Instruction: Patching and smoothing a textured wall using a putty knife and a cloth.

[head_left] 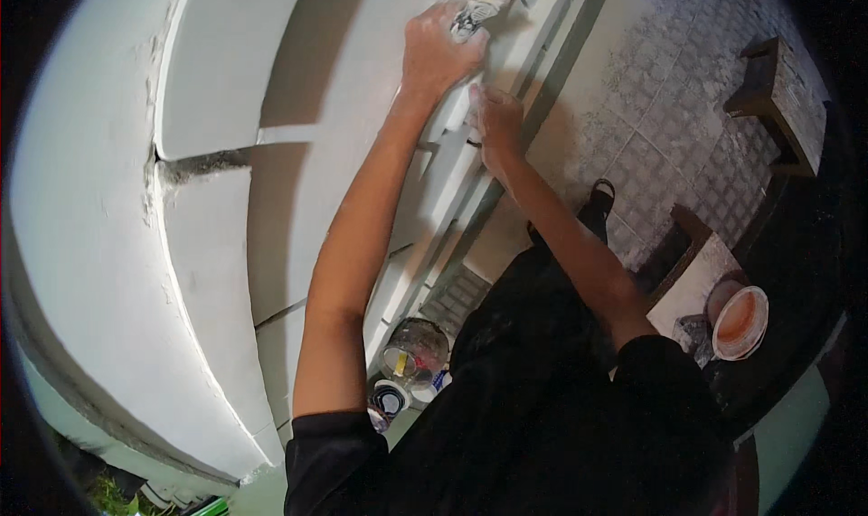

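My left hand point(445, 51) grips a white-smeared tool point(479, 5), too coated to identify clearly, high on the white panelled wall point(208, 73). My right hand point(497, 123) is just below and to the right, fingers curled against the narrow white moulding along the panels; whether something small sits between them is hidden. Both hands carry pale residue, and the wall has recessed sections with rough, dirty seams.
A patterned tile floor point(633, 136) lies to the right with a dark wooden stool point(796, 91), a second stool point(678, 290) and a pale bucket point(739, 324). Containers point(411, 353) crowd the wall's foot near my legs. Greenery shows at the lower left.
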The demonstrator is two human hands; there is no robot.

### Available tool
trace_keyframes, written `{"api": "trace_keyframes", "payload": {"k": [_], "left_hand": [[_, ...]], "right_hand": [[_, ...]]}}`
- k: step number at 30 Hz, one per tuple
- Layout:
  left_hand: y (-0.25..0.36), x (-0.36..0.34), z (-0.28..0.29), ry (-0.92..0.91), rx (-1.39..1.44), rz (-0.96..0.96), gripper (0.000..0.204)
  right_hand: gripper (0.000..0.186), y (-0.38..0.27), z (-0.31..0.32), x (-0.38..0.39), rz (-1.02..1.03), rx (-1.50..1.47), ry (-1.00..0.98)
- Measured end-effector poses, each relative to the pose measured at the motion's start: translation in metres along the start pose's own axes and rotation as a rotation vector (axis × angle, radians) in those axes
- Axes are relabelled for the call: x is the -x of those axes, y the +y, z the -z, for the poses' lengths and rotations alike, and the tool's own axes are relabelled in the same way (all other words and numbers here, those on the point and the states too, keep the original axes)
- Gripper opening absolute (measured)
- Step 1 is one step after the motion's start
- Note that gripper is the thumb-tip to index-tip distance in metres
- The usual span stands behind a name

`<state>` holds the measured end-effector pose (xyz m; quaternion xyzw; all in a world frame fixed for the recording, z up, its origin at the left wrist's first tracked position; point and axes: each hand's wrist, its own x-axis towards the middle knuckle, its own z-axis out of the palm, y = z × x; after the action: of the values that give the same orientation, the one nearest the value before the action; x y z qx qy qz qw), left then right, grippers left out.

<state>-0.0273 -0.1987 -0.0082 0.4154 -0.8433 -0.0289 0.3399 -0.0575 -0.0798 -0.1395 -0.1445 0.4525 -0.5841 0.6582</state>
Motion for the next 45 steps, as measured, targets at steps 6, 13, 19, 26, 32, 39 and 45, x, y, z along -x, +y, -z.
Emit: {"api": "trace_keyframes", "payload": {"k": [6, 13, 19, 26, 32, 39, 45], "left_hand": [[0.004, 0.007, -0.003, 0.063, 0.070, -0.013, 0.032], [0.015, -0.004, -0.020, -0.043, -0.019, 0.005, 0.030], [0.009, 0.001, 0.001, -0.094, -0.108, 0.144, 0.040], [0.021, -0.008, -0.021, -0.112, -0.183, 0.160, 0.029], [0.022, 0.000, -0.008, -0.130, -0.280, 0.246, 0.026], [0.021, 0.001, -0.015, -0.125, -0.277, 0.217, 0.024], [0.013, 0.007, 0.002, -0.116, -0.310, 0.222, 0.022]], "right_hand": [[0.017, -0.004, 0.008, 0.019, -0.103, 0.342, -0.229], [0.037, 0.045, 0.050, 0.016, 0.058, 0.403, -0.133], [0.030, 0.070, 0.159, -0.008, -0.206, 0.286, -0.014], [0.029, 0.141, 0.205, -0.087, -0.280, -0.067, 0.260], [0.044, 0.152, 0.120, -0.095, -0.530, -0.263, 0.427], [0.040, 0.050, 0.179, -0.272, -0.070, 0.251, 0.365], [0.035, 0.144, 0.109, -0.161, 0.105, 0.292, 0.480]]}}
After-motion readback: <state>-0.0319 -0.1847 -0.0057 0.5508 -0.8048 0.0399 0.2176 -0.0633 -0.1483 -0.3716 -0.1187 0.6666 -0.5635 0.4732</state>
